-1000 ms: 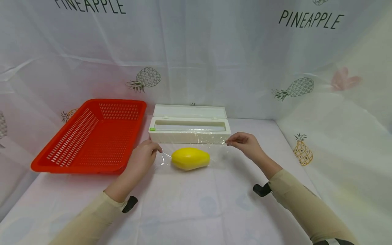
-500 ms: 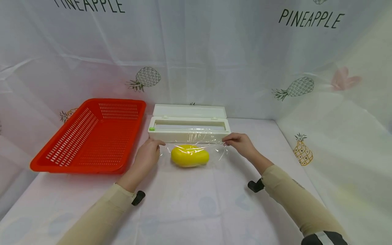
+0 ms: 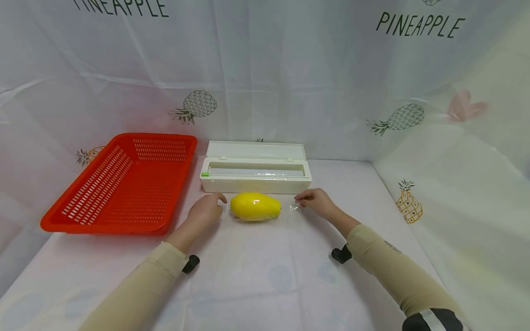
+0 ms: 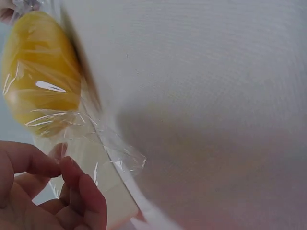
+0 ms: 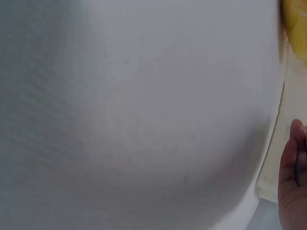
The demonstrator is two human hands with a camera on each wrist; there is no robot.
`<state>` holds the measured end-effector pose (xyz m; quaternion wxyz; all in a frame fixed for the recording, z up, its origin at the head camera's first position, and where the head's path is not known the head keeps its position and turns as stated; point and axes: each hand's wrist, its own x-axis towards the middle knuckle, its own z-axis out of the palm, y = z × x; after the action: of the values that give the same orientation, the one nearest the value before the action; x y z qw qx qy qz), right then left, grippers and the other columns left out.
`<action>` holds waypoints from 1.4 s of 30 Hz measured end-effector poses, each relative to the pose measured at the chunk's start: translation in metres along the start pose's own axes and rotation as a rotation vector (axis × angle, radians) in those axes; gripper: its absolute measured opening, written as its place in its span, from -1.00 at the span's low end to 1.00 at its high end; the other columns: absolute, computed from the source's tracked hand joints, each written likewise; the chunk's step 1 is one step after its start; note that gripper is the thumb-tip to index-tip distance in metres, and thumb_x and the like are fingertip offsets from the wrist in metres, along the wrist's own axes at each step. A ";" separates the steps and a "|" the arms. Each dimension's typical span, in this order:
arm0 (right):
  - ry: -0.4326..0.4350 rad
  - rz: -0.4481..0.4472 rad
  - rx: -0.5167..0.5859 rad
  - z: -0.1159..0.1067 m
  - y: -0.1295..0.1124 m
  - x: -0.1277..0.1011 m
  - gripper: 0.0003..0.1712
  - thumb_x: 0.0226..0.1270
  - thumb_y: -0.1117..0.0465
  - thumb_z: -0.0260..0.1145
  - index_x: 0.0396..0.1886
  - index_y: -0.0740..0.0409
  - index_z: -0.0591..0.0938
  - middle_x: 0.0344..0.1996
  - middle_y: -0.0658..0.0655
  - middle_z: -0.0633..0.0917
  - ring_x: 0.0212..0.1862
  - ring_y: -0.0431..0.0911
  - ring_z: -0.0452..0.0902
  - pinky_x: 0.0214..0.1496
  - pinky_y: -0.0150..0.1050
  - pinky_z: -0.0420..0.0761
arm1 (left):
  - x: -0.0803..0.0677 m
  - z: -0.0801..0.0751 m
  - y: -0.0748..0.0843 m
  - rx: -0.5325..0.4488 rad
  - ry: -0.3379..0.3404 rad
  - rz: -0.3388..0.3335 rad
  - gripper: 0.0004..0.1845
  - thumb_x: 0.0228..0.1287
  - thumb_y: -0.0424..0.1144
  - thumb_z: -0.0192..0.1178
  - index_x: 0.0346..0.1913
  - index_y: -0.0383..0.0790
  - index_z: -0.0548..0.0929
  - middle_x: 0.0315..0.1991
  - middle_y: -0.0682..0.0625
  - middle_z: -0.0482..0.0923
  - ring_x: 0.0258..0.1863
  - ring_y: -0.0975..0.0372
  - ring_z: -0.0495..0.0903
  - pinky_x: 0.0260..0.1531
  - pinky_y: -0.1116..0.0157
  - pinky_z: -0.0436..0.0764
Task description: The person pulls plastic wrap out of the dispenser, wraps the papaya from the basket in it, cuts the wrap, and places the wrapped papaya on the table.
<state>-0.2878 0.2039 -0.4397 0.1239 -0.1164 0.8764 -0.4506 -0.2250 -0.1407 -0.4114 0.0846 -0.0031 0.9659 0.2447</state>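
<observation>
A yellow oval fruit (image 3: 255, 207) lies on the white tablecloth in front of the open white cling film box (image 3: 256, 172). Clear cling film (image 3: 291, 209) is draped over the fruit. My left hand (image 3: 219, 200) is down at the fruit's left end and pinches the film's left edge. My right hand (image 3: 300, 201) pinches the film's right edge close to the fruit's right end. In the left wrist view the fruit (image 4: 41, 72) shows wrinkled film (image 4: 120, 158) on it, just beyond my curled fingers (image 4: 84, 191). The right wrist view catches only the edge of my right hand (image 5: 293, 177).
A red slotted basket (image 3: 124, 181) stands to the left, close to my left hand. Pineapple-print sheeting hangs behind and on both sides. White tablecloth (image 3: 269, 276) stretches from the fruit to the near edge.
Both hands came down and inward toward the fruit. The film, first stretched from the box above the fruit, now lies on the fruit, apart from the box.
</observation>
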 end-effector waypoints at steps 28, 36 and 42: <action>0.039 -0.222 -0.300 -0.010 -0.006 -0.036 -0.69 0.30 0.39 0.16 -0.02 0.24 0.69 -0.17 0.16 0.62 -0.20 -0.04 0.46 -0.16 -0.13 0.53 | -0.001 0.005 0.006 -0.151 -0.050 0.000 -0.68 0.30 -0.36 0.00 0.03 -0.18 0.64 -0.06 -0.15 0.57 -0.20 0.03 0.48 -0.14 0.10 0.50; 0.025 -0.416 -0.252 0.020 -0.046 -0.029 -0.51 0.20 0.19 0.47 0.12 0.19 0.59 0.02 0.14 0.59 0.05 0.08 0.48 0.12 0.06 0.51 | 0.002 0.005 0.003 -0.148 -0.056 0.014 -0.68 0.32 -0.36 -0.02 0.04 -0.16 0.65 -0.12 -0.13 0.56 -0.32 0.07 0.49 -0.29 0.19 0.47; -0.065 -0.450 -0.318 0.046 -0.060 -0.016 -0.28 0.04 0.12 0.58 0.22 0.12 0.53 0.17 0.06 0.52 0.24 0.03 0.37 0.32 -0.01 0.34 | 0.003 0.005 -0.001 -0.153 -0.077 0.046 -0.67 0.30 -0.39 0.01 0.04 -0.16 0.65 -0.12 -0.14 0.57 -0.25 0.05 0.49 -0.21 0.14 0.51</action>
<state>-0.2522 0.1402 -0.4144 0.0291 -0.3404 0.8837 -0.3198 -0.2267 -0.1394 -0.4166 0.1153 0.0218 0.9403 0.3195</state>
